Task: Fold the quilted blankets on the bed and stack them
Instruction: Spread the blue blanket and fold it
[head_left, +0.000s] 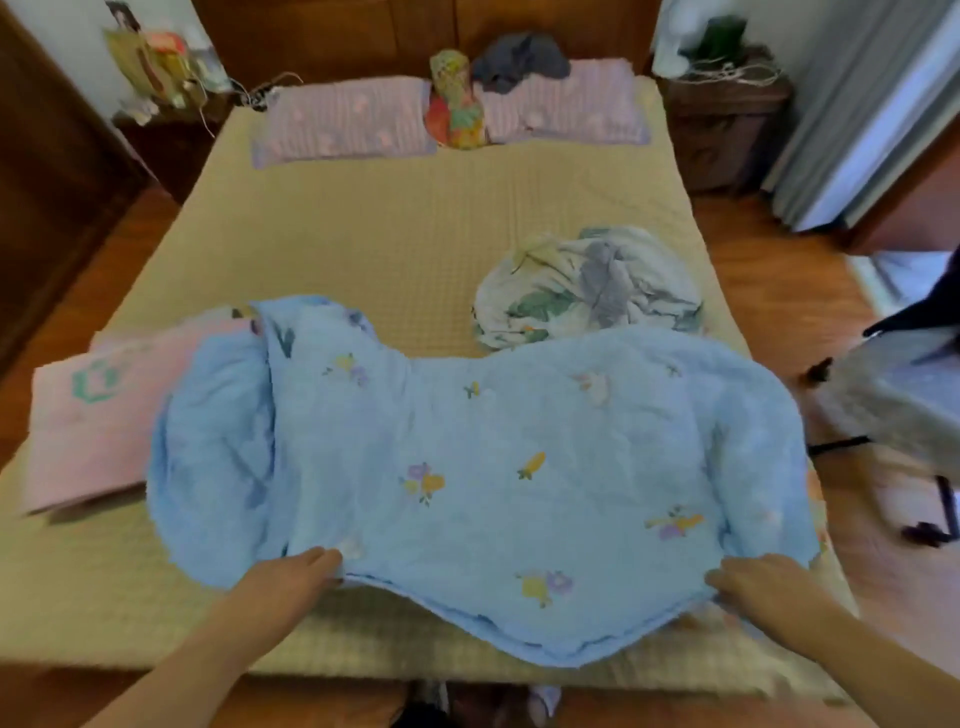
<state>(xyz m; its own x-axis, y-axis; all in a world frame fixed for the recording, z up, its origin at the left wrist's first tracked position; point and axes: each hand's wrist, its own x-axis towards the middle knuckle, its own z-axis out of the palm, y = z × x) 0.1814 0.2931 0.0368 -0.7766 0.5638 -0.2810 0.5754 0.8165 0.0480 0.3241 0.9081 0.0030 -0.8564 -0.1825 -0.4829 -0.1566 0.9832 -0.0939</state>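
Head view: both hands' fingers (317, 558) gripping blue blanket (483, 478) edge, yellow-covered bed (395, 249), wood floor (779, 249).

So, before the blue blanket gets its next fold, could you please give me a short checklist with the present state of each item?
1. Left hand on the near edge of the blue blanket: ok.
2. Right hand on the same edge: ok.
3. Blanket lying flat: not ok, its left end is bunched and doubled over.
4. Free of its neighbours: not ok, it overlaps the folded pink blanket.
5. Bare bed beyond to fold onto: ok in the middle, but the crumpled white floral blanket lies at the far right.
6. Firm grip: cannot tell, fingertips are hidden by fabric.
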